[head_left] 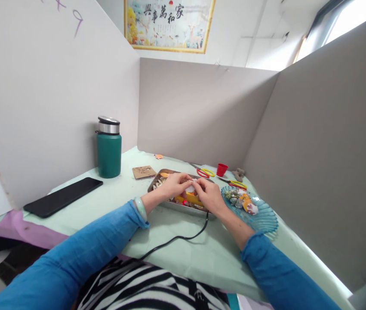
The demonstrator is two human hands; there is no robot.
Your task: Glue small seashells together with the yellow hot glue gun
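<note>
Above a metal tray [178, 208], my left hand [176, 185] and my right hand [209, 194] meet with their fingertips pinched together. Between them shows a small whitish piece [190, 188], too small and too covered by the fingers to name. Both hands look closed on it. Small pale, yellow and red pieces lie in the tray, partly hidden under my hands. Right of my right hand stands a blue ribbed glass plate [268, 221], with several small decorated pieces [239, 199] in white, orange and grey on it.
Behind the tray lie red-and-yellow scissors [204, 172] and a second pair [237, 184], near a red cup [222, 169]. A brown card [143, 172], a green bottle [109, 150] and a black phone [63, 197] are to the left. A black cable [176, 237] crosses the table's front. Grey panels enclose the table.
</note>
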